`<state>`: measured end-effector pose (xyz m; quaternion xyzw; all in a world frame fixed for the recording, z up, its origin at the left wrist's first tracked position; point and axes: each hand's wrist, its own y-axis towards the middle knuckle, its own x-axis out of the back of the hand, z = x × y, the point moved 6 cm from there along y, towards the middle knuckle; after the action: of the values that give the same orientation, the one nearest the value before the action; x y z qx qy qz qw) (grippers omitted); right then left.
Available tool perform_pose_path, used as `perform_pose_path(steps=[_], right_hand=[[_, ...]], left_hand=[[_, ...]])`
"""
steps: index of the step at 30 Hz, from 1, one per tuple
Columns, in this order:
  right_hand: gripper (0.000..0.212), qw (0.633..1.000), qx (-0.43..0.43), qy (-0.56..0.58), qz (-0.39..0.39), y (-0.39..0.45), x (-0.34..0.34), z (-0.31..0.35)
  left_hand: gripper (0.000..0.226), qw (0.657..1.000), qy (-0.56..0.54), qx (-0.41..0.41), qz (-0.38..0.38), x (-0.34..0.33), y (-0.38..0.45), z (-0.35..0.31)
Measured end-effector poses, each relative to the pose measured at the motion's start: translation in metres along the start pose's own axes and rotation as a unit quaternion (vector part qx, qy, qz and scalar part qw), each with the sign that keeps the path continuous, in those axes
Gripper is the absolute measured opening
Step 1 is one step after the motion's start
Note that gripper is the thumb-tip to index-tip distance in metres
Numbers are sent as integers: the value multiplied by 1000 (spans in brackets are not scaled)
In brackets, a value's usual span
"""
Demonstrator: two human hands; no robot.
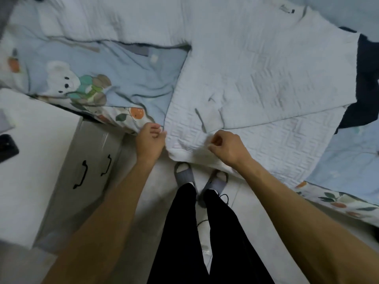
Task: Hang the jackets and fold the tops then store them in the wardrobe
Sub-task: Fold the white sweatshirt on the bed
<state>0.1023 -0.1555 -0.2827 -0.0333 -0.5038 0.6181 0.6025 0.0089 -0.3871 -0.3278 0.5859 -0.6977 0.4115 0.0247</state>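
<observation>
A white textured top (266,78) lies spread flat on the bed, its hem hanging over the near edge and one side folded inward across the body. My left hand (150,140) pinches the hem's left corner. My right hand (224,146) has its fingers curled round the hem a little to the right. A dark navy garment (367,83) lies partly under the top at the far right.
The bed carries a light blue sheet (127,74) with a bear print. A white nightstand (34,160) with black drawer handles stands at the left, a black phone (7,147) on it. My feet in grey slippers (183,173) stand on the pale floor.
</observation>
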Motion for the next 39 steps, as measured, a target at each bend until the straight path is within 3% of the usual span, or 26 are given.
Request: perform_pose_path(steps=[2,5,8,12,16,20,22,23,24,26,27,28,29,31,34,37,39], right_hand=[[12,999,14,25,-16,5,19,19],[8,996,53,61,-36,14,55,51],[8,992,87,74,-53,33,84,83],[8,988,115,78,-66,60,104,125],[5,987,129,63,-71,109,96,165],[3,988,109,91,-69,158,73,188],[4,986,94,117,-69,179,61,193],[4,985,85,135,-69,184,57,191],[5,983,76,154,-68,195,52,192],[7,978,49,192,-67,205,46,189],[8,976,39,205,-67,207,45,187],[10,974,32,216,-67,207,45,186],[11,970,23,235,-66,206,46,184],[15,949,-9,306,-72,200,51,175],[26,869,-83,482,-76,185,64,152],[46,789,-147,592,-71,171,73,115],[59,803,-171,569,-49,166,75,91]], left_hand=[[12,1000,-20,-10,-2,11,7,-23],[9,994,-103,39,3,24,21,-52],[10,963,-245,113,21,33,36,-79],[7,941,-312,130,-21,72,73,-103],[12,918,-368,147,-11,94,150,-111],[49,858,-480,180,44,89,215,-119],[39,837,-516,179,30,88,233,-117],[27,843,-509,170,-8,90,236,-114],[21,865,-477,142,-61,96,243,-110],[31,935,-304,11,-183,114,241,-111],[34,952,-185,-95,-226,121,234,-120],[35,944,-76,-214,-238,120,224,-133],[36,922,12,-320,-220,113,211,-145],[35,871,129,-455,-130,86,185,-156],[30,767,231,-599,6,39,148,-167],[19,649,326,-684,75,-1,135,-156],[36,627,370,-675,115,-15,141,-139]])
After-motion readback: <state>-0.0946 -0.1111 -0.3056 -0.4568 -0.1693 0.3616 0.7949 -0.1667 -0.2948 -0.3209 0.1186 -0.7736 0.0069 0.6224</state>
